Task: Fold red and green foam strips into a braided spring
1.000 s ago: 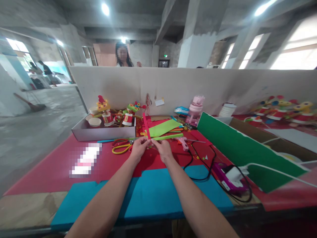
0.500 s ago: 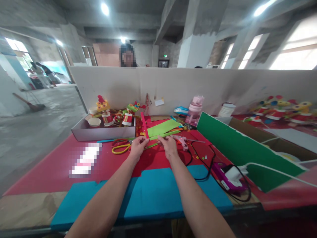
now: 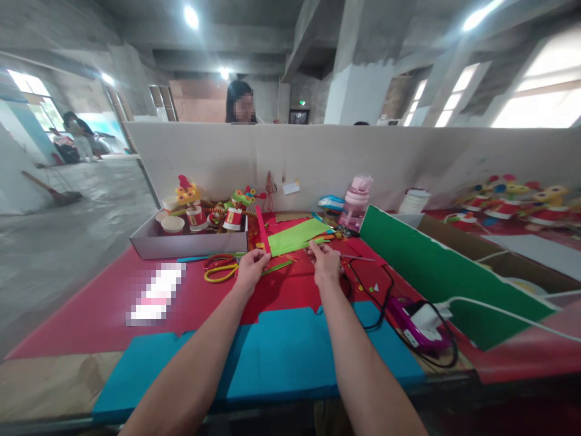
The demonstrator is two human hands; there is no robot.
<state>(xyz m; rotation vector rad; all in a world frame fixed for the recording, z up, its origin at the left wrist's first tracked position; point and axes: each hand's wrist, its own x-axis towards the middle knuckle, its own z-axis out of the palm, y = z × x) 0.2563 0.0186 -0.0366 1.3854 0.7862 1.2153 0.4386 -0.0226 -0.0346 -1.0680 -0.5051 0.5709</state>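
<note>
My left hand (image 3: 251, 270) is closed in a pinch on the lower end of a pinkish-red paper strip (image 3: 262, 227), which points away from me. To its right, my right hand (image 3: 327, 264) has its fingers drawn together beside a narrow green paper strip (image 3: 320, 241); what they hold, if anything, is hidden. That hand also covers most of the pink glue gun. Between and beyond the hands lies a light green paper sheet (image 3: 297, 235). Yellow-handled scissors (image 3: 220, 274) rest just left of my left hand.
A box (image 3: 190, 247) with paper cups and paper figures stands back left. On the right are a green-sided box (image 3: 445, 278) and a purple power strip (image 3: 420, 330) with black cables. A pink bottle (image 3: 357, 200) stands by the white partition (image 3: 308, 151). A person is behind it.
My right hand has moved right, away from my left hand, and now covers the glue gun. My left hand stays at the red strip's end. The person behind the partition has turned their head.
</note>
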